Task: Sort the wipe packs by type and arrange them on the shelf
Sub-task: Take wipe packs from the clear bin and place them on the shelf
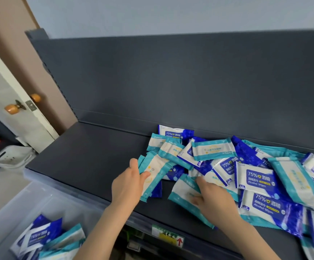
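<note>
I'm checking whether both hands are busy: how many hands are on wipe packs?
2. The left hand grips a teal pack at the pile's left edge; the right hand touches another teal pack beside it.

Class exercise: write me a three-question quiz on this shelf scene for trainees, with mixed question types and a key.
1. True or false: the wipe packs on the shelf already lie sorted by type.
2. Where else do packs lie? A) the clear bin at lower left B) the floor C) a trolley
3. Fill in the colour: the pack that the left hand grips has ___ edges.
Key: 1 false, both types are mixed; 2 A; 3 teal.
</note>
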A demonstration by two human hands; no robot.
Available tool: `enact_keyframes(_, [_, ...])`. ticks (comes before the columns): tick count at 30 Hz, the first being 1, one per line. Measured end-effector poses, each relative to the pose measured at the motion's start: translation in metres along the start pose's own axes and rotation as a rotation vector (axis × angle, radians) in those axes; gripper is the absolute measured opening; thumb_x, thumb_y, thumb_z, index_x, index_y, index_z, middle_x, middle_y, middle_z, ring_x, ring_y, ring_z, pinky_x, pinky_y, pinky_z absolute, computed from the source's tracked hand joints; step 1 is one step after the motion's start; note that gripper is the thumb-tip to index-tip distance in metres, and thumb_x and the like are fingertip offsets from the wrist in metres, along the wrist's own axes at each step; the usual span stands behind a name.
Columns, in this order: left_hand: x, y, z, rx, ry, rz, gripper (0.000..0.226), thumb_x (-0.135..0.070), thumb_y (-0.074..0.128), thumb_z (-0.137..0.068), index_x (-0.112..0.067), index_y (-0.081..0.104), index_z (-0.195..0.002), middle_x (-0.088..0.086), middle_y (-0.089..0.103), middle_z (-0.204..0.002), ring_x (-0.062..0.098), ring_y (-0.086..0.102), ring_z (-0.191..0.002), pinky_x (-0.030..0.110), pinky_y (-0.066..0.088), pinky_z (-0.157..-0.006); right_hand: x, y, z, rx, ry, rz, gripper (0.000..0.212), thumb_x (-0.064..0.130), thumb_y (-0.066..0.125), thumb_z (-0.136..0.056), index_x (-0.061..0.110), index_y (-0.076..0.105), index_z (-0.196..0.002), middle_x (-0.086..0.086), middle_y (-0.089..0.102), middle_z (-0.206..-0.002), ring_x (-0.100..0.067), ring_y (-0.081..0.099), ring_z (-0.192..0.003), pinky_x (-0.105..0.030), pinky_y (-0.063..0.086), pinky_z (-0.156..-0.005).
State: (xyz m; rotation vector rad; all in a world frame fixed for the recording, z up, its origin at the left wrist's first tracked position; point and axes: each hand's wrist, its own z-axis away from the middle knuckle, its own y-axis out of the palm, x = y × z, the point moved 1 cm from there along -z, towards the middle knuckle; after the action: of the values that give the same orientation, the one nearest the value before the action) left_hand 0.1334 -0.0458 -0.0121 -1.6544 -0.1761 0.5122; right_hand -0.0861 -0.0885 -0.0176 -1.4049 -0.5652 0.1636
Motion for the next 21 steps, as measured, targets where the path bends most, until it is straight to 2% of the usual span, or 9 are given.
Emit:
enact_keyframes(5, [0.028, -0.015, 0.004, -0.023, -0.107, 0.174, 0.028, -0.042, 0.044, -0.097, -0.023, 0.024, -0.099, -0.010, 0.048, -0.080, 0.006, 0.048, -0.057, 0.022, 0.033, -0.045, 0.030, -0.010, -0.016, -0.091, -0.016, -0.118, 0.043, 0.043, 0.052, -0.092, 0.023, 0.037, -0.126, 0.001, 0.060, -0.106, -0.021, 0.057, -0.098, -0.031, 0.041, -0.069])
enact_keyframes(8, [0.052, -0.026, 0.011, -0.036, -0.175, 0.283, 0.026, -0.039, 0.046, -0.097, -0.022, 0.026, -0.100, -0.010, 0.048, -0.086, 0.003, 0.049, -0.060, 0.019, 0.032, -0.045, 0.054, -0.008, -0.024, -0.089, -0.040, -0.164, 0.040, 0.043, 0.052, -0.092, 0.023, 0.038, -0.123, 0.008, 0.053, -0.087, -0.018, 0.054, -0.085, -0.031, 0.038, -0.063])
enact_keyframes(10, [0.066, -0.028, 0.020, -0.023, -0.226, 0.347, 0.025, -0.037, 0.046, -0.097, -0.022, 0.027, -0.102, -0.008, 0.048, -0.094, 0.004, 0.051, -0.064, 0.018, 0.037, -0.047, 0.065, -0.006, -0.026, -0.072, -0.052, -0.165, 0.039, 0.045, 0.051, -0.092, 0.025, 0.037, -0.122, 0.011, 0.047, -0.080, -0.014, 0.048, -0.075, -0.030, 0.035, -0.059])
enact_keyframes(12, [0.089, -0.030, 0.032, -0.026, -0.295, 0.394, 0.025, -0.038, 0.046, -0.097, -0.023, 0.028, -0.105, -0.007, 0.050, -0.099, 0.005, 0.057, -0.069, 0.024, 0.051, -0.052, 0.084, -0.001, -0.030, -0.045, -0.086, -0.173, 0.039, 0.045, 0.051, -0.092, 0.026, 0.036, -0.122, 0.010, 0.049, -0.083, -0.014, 0.052, -0.078, -0.030, 0.038, -0.060])
enact_keyframes(14, [0.114, -0.030, 0.044, -0.049, -0.353, 0.416, 0.025, -0.038, 0.047, -0.097, -0.025, 0.028, -0.106, -0.005, 0.054, -0.106, 0.006, 0.059, -0.072, 0.028, 0.056, -0.057, 0.106, 0.004, -0.035, -0.026, -0.125, -0.195, 0.038, 0.045, 0.052, -0.091, 0.026, 0.037, -0.120, 0.009, 0.051, -0.087, -0.017, 0.057, -0.088, -0.033, 0.043, -0.065])
enact_keyframes(18, [0.163, -0.033, 0.066, -0.079, -0.475, 0.477, 0.022, -0.034, 0.048, -0.097, -0.024, 0.032, -0.109, 0.002, 0.057, -0.116, 0.005, 0.054, -0.073, 0.015, 0.040, -0.050, 0.154, 0.015, -0.042, 0.008, -0.201, -0.229, 0.033, 0.043, 0.055, -0.090, 0.027, 0.040, -0.115, 0.009, 0.051, -0.087, -0.019, 0.059, -0.091, -0.033, 0.038, -0.063])
enact_keyframes(21, [0.200, -0.036, 0.079, -0.147, -0.556, 0.476, 0.020, -0.032, 0.050, -0.097, -0.020, 0.036, -0.105, 0.007, 0.059, -0.108, 0.017, 0.053, -0.080, 0.028, 0.042, -0.062, 0.190, 0.025, -0.047, 0.044, -0.268, -0.217, 0.030, 0.042, 0.055, -0.090, 0.029, 0.041, -0.113, 0.010, 0.051, -0.090, -0.019, 0.059, -0.093, -0.031, 0.032, -0.062])
